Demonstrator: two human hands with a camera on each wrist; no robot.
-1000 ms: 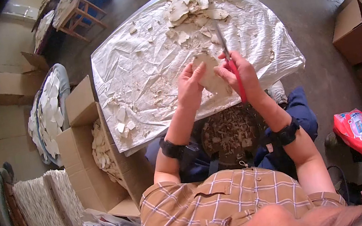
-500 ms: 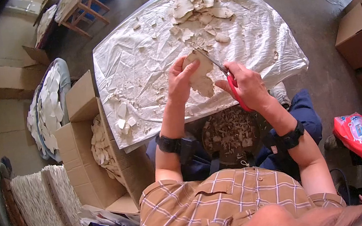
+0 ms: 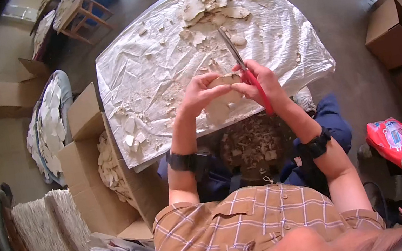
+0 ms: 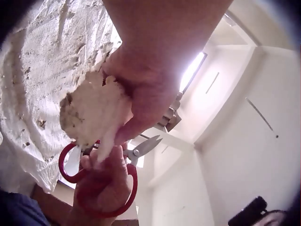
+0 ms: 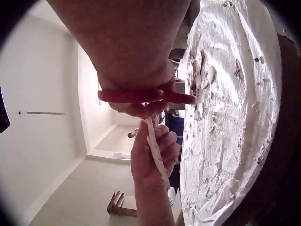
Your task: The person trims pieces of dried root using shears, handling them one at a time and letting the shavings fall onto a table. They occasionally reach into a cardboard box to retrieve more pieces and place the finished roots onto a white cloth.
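Between both hands is a thin, pale, flat piece (image 4: 91,113) with an uneven, brown-flecked edge. My left hand (image 3: 201,95) pinches it from the left, thumb on the near face. My right hand (image 3: 267,85) holds red-handled scissors (image 3: 232,49), their blades pointing up and away past the piece. The right thumb and fingertips also touch the piece's right side. In the left wrist view, the red loops surround part of the right hand (image 4: 110,176). Seen from the right wrist, the piece is nearly edge-on above the left hand (image 5: 150,165).
White crinkled sheeting (image 3: 141,77) covers the table, with crumbs and a heap of pale pieces (image 3: 205,5) at its far side. A container of scraps (image 3: 251,144) sits between the knees. An open cardboard box (image 3: 88,190) with pale pieces stands left; more boxes (image 3: 390,35) stand right.
The scissor blades, across the top of the piece half a second ago, have swung clear to the right. The piece has tilted, and the right fingers have come onto it beside the left hand.
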